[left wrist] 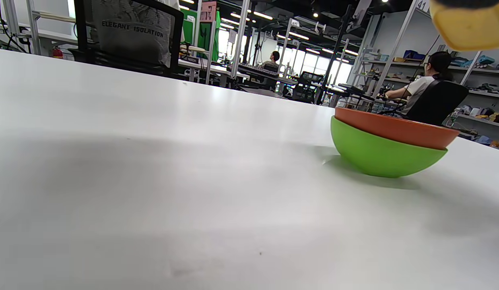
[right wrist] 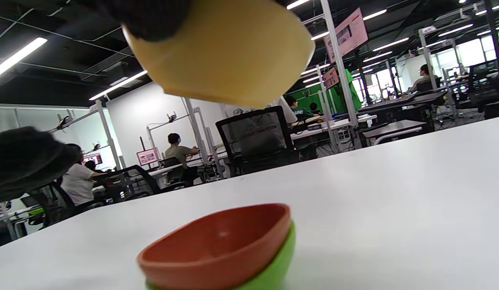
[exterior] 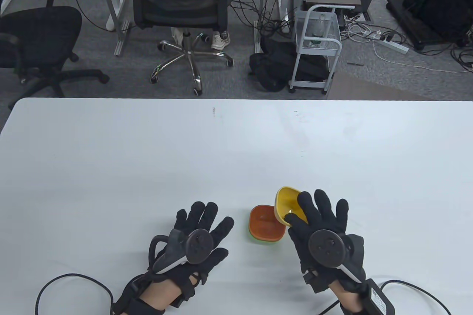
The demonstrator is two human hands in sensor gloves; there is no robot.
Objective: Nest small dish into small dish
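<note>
An orange dish [exterior: 265, 223] sits nested in a green dish [exterior: 255, 240] on the white table [exterior: 147, 152], near the front edge. My right hand [exterior: 318, 223] grips a yellow dish [exterior: 288, 205] by its rim and holds it tilted in the air, just right of and above the orange dish. The stack shows in the left wrist view as orange dish [left wrist: 394, 128] in green dish [left wrist: 378, 155], with the yellow dish [left wrist: 469, 22] at the top right. In the right wrist view the yellow dish [right wrist: 225, 52] hangs above the orange dish [right wrist: 217, 245]. My left hand [exterior: 199, 228] rests flat on the table, fingers spread, left of the stack.
Beyond the table's far edge stand office chairs [exterior: 181, 1], a small white cart [exterior: 317, 45] and loose cables on the floor.
</note>
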